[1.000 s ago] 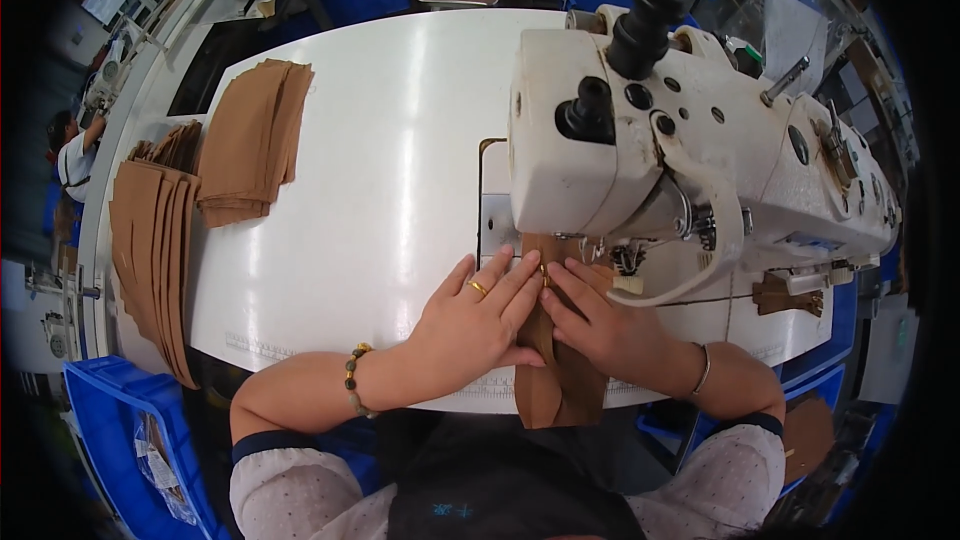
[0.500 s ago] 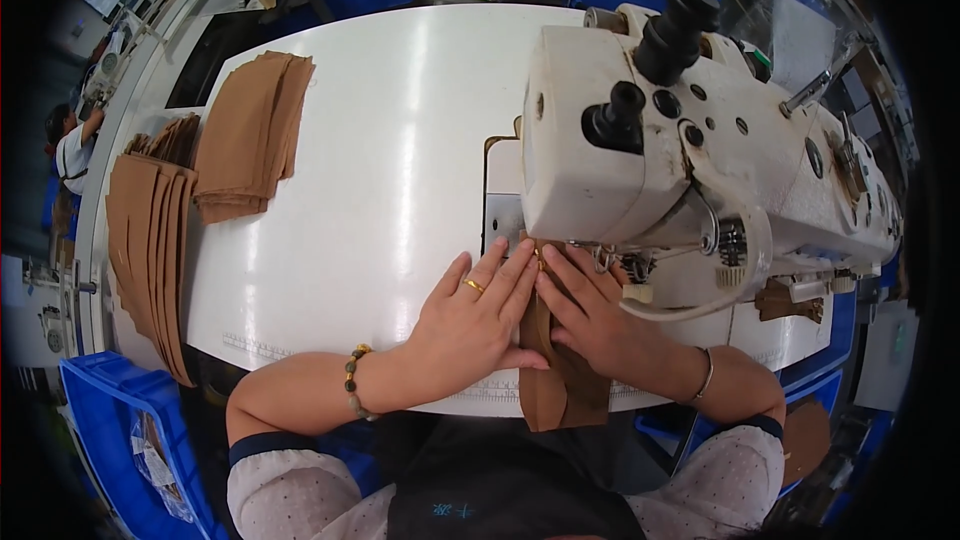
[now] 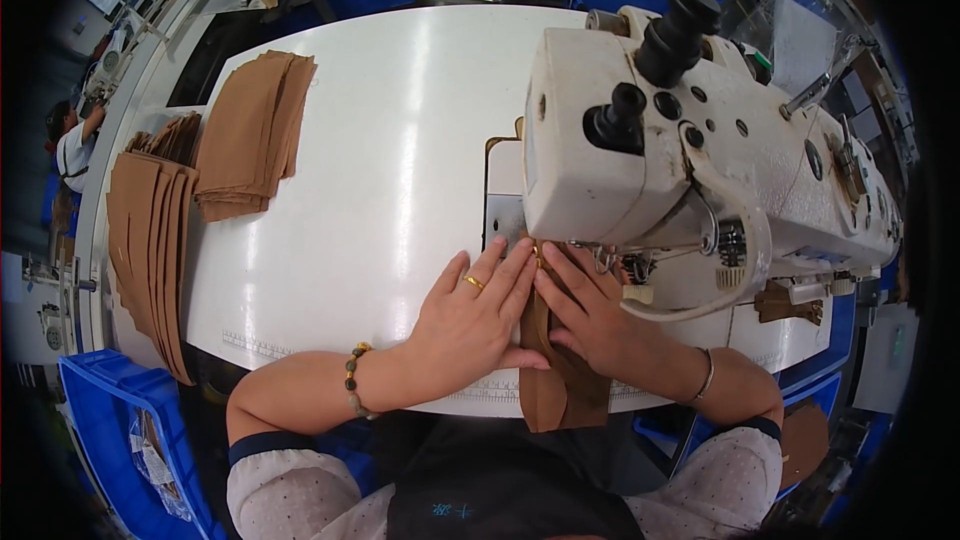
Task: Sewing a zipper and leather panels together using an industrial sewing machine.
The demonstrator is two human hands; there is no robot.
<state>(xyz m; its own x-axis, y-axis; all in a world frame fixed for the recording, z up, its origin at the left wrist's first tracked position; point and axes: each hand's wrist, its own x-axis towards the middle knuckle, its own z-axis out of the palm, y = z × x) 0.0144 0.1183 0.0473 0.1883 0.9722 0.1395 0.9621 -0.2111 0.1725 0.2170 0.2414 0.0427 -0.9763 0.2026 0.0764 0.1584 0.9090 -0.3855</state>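
A brown fabric piece point(image 3: 548, 395) lies under the needle area of a white sewing machine point(image 3: 620, 140), its near end hanging over the table's front edge. My left hand point(image 3: 480, 310) rests flat on its left side, fingers stretched toward the needle and thumb across the cloth. On the right side my right hand point(image 3: 590, 310) presses down, fingers extended, fingertips close to the left hand's. Both hands touch the fabric without gripping it. The machine head and my fingers hide the fabric's far end and the needle point.
Stacked brown fabric pieces point(image 3: 255, 135) lie at the table's far left, with a second stack point(image 3: 150, 250) hanging over the left edge. A blue bin point(image 3: 140, 440) stands lower left. Small brown pieces point(image 3: 790, 302) sit right of the machine. Another person point(image 3: 72, 150) works far left.
The hands and fabric look almost unchanged; the fabric's far end seems to have slid very slightly further under the machine.
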